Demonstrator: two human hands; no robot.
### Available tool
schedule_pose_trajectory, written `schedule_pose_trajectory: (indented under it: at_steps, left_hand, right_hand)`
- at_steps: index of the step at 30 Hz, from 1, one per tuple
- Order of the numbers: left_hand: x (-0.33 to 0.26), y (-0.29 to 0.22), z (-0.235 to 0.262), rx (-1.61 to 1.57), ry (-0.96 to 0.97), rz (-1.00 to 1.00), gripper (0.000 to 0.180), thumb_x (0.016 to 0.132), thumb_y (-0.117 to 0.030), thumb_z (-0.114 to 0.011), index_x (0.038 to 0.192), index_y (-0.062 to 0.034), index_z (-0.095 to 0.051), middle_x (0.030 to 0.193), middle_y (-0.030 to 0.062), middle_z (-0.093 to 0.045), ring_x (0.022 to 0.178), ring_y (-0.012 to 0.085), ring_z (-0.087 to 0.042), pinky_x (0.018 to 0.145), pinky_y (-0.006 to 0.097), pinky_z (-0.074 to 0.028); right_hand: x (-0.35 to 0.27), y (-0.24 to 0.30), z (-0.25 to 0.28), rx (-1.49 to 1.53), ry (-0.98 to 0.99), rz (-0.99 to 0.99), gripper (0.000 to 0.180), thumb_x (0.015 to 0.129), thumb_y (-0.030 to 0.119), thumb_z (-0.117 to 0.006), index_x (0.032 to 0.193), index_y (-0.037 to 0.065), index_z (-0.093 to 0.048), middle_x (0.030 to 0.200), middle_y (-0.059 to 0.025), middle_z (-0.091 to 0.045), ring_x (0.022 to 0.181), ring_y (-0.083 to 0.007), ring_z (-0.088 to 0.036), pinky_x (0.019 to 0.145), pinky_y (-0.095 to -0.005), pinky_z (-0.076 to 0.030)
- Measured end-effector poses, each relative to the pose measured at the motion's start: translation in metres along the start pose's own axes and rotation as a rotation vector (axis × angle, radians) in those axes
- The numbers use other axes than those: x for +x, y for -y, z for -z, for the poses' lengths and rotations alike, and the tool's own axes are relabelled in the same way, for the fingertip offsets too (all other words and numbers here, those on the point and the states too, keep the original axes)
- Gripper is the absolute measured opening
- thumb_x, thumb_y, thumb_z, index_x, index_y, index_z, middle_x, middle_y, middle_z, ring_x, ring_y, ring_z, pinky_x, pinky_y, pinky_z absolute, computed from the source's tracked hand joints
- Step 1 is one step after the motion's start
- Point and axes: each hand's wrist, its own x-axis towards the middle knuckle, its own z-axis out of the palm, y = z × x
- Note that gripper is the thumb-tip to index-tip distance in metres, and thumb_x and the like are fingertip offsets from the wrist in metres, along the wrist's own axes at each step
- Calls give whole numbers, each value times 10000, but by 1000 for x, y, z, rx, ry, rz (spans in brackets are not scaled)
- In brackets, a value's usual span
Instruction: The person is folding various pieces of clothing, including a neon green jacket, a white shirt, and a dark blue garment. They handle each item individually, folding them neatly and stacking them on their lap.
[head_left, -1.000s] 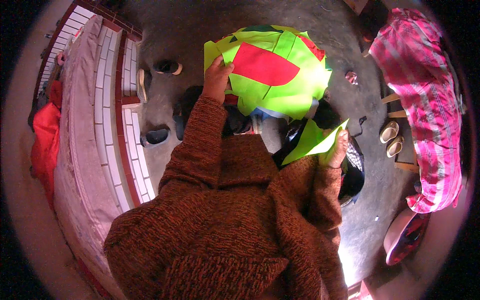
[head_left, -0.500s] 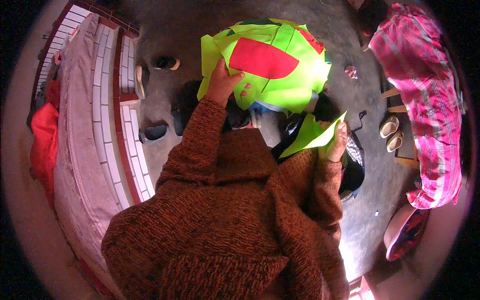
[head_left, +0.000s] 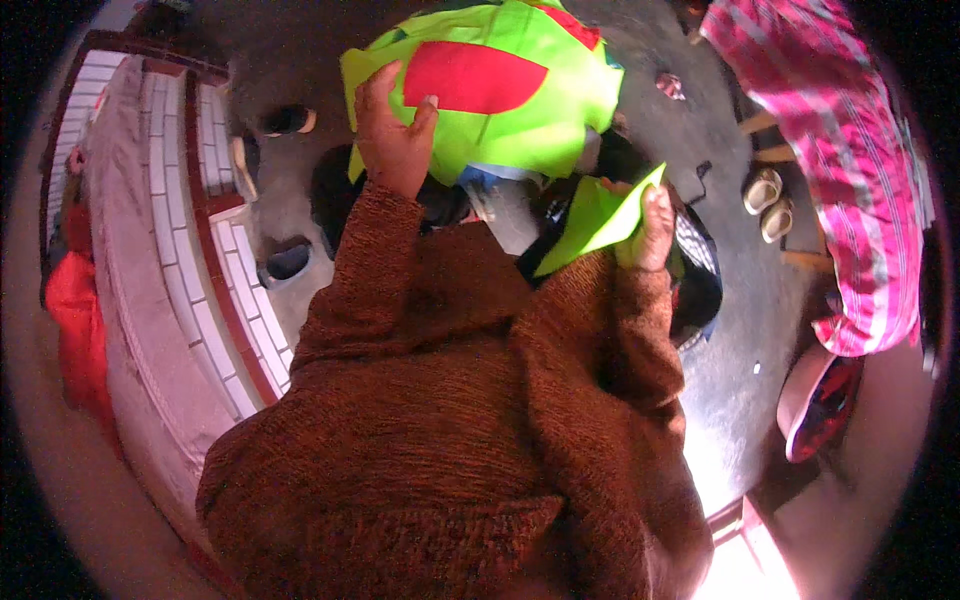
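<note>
A heap of lime-green cloth pieces [head_left: 520, 135] lies in front of me, with a red cloth piece [head_left: 475, 78] on its top. My left hand [head_left: 395, 140] rests at the left side of this heap. Its thumb is spread from the fingers, and the thumb tip lies by the lower left edge of the red piece. My right hand [head_left: 652, 230], farther right and nearer to me, grips a folded lime-green cloth piece [head_left: 598, 225] between thumb and fingers. The folded piece's pointed corner sticks up past the thumb. Some of the right fingers are hidden behind the cloth.
A dark bag or bundle [head_left: 697, 290] sits just beyond my right hand. Light shoes [head_left: 768, 205] and a pink checked cloth [head_left: 865, 190] over a wooden-legged seat are at right. A pink basin [head_left: 805, 405] stands below. On the left are a white-brick ledge [head_left: 170, 190] and dark footwear [head_left: 288, 262].
The scene has shifted up and left in the picture. My left thumb and fingers have spread farther apart on the heap. My right hand keeps its hold on the folded green cloth.
</note>
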Motion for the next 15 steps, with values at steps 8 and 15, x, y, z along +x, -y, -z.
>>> schedule_pose_trajectory:
  at_steps: [8,15]
  left_hand:
    - [-44,-78,-27,-594,742,251,314,810,-181,-690,1074,-48,-585,1030,72,-611,985,173,-565,897,317,-435]
    - [-83,-106,-44,-483,944,-20,349,771,-291,-712,942,-11,-591,891,149,-604,833,269,-600,736,367,-465]
  right_hand:
    - [-4,4,-22,30,-27,31,154,877,213,-617,926,76,-565,831,-61,-624,744,-179,-590,759,-352,-482]
    - [-4,2,-21,-8,-59,26,145,884,209,-606,927,77,-564,833,-56,-616,772,-184,-599,798,-370,-485]
